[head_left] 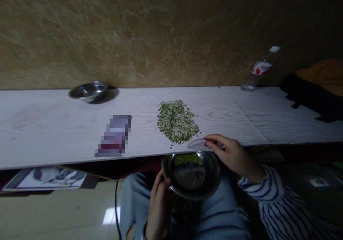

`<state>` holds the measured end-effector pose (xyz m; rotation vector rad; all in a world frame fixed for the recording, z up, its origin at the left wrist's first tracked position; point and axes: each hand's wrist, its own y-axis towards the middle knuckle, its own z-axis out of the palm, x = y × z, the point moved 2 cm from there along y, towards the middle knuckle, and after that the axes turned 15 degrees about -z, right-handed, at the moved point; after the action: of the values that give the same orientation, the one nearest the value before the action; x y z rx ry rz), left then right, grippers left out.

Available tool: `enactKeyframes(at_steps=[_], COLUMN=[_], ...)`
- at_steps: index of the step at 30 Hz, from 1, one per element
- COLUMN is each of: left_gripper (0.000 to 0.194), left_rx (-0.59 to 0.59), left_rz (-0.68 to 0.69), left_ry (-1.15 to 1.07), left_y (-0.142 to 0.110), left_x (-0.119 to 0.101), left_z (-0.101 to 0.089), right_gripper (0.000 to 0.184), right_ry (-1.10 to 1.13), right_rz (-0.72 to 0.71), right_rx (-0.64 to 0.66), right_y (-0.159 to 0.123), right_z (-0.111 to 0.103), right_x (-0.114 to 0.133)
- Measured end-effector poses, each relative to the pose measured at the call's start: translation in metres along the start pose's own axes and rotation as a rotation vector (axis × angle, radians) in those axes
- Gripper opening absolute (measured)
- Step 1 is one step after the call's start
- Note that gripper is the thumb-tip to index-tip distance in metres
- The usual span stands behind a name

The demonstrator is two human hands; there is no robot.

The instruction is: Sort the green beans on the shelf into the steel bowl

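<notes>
One bowl (191, 179) — rim inside the left grip (160, 197).

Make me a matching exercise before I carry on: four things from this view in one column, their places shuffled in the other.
Things
1. Clear plastic bottle with a white cap
2. Round metal bowl with small green beans in it
3. Clear, curved plastic tool
4. Loose patch of small green beans

Places
A. Held in the right hand
B. Spread on the white wooden table
C. Upright near the brown marbled wall
D. Below the table's near edge, held at its rim by the left hand

Pairs: 1-C, 2-D, 3-A, 4-B
</notes>
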<state>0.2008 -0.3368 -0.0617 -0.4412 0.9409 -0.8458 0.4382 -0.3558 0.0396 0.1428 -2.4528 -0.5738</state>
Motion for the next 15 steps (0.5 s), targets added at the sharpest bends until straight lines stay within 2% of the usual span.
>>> enactKeyframes(at_steps=[3,9,15], left_gripper=[0.059,0.059,0.061], left_rx=[0.009,0.027,-0.011], left_rz=[-0.001,-0.014,-0.012], left_ry=[-0.016,-0.035,-0.030], left_y=[0.000,-0.001,-0.002], left_x=[0.000,-0.001,-0.002], left_z=[0.000,0.001,0.000], right_gripper=[0.022,0.022,0.023], right_ry=[-0.034,-0.048,-0.038], right_rz=[0.013,0.028,0.039], right_rx=[-0.070,-0.088,-0.098], right_y=[0.001,0.007,0.013], right_z=[0.000,0.001,0.003], right_x=[-0.007,-0.017,-0.020])
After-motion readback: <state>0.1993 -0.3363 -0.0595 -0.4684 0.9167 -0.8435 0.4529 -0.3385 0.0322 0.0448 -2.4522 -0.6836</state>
